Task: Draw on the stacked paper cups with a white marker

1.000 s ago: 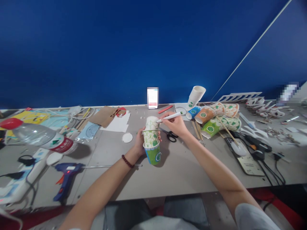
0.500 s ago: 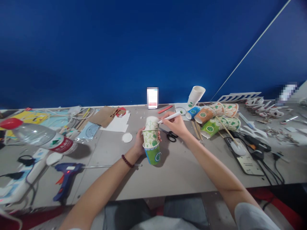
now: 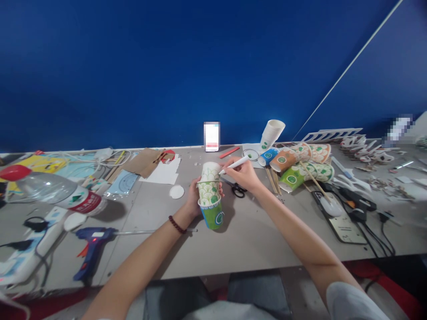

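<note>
My left hand [image 3: 194, 196] is wrapped round a stack of paper cups [image 3: 209, 192] from the left, its fingertips showing on the far side. The cups are nested and tilted; the lowest is blue and green, and those above carry green scale patterns on white. Pinched in my right hand [image 3: 245, 173] is a white marker pen [image 3: 237, 163]. Its tip is at the right edge of the topmost cup; whether it touches I cannot tell. Black-handled scissors [image 3: 239, 191] lie on the table just below my right hand, their blades partly hidden.
On the left are a blue glue gun [image 3: 94, 246], a plastic bottle [image 3: 68, 191] and a power strip [image 3: 36, 249]. Decorated cups [image 3: 293, 171] lie right of my hands, with a white cup stack [image 3: 272, 132] behind. Another glue gun [image 3: 356, 202] and a phone [image 3: 347, 229] are farther right.
The pen and my right hand have shifted slightly down along the topmost cup's right side. My left hand keeps its grip on the stack.
</note>
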### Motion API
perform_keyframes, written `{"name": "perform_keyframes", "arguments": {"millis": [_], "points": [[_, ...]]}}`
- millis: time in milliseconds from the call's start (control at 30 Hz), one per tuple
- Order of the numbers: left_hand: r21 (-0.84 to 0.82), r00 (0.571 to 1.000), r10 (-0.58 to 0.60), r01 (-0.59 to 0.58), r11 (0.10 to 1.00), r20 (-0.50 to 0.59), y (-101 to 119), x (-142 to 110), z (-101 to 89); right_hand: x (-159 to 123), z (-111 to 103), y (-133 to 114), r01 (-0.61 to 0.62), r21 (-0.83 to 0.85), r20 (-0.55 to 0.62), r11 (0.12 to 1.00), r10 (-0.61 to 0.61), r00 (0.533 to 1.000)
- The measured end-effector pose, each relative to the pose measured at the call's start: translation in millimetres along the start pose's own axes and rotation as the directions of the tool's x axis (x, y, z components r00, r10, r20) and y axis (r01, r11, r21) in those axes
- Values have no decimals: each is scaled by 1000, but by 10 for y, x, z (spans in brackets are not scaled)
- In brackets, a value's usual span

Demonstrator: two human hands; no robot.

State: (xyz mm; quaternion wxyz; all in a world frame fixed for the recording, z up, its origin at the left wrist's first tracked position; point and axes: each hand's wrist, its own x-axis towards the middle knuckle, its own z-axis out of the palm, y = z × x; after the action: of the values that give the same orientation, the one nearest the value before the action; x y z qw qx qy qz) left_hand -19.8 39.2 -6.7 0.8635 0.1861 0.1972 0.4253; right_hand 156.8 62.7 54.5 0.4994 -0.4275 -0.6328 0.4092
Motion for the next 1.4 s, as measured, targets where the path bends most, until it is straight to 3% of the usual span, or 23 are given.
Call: {"name": "perform_keyframes", "arguments": {"millis": [500, 700, 1400], "points": [[-21, 1000, -5, 5, 1000, 17, -2, 39, -30, 31, 12, 34, -10, 150, -42, 989, 17, 999], [-12, 998, -34, 35, 999, 48, -7, 40, -20, 27, 22, 42, 22, 99, -34, 995, -19, 999], [26, 1000, 23, -24, 999, 7, -43, 55, -1, 12, 15, 49, 41, -53, -10, 998, -41, 999]]}}
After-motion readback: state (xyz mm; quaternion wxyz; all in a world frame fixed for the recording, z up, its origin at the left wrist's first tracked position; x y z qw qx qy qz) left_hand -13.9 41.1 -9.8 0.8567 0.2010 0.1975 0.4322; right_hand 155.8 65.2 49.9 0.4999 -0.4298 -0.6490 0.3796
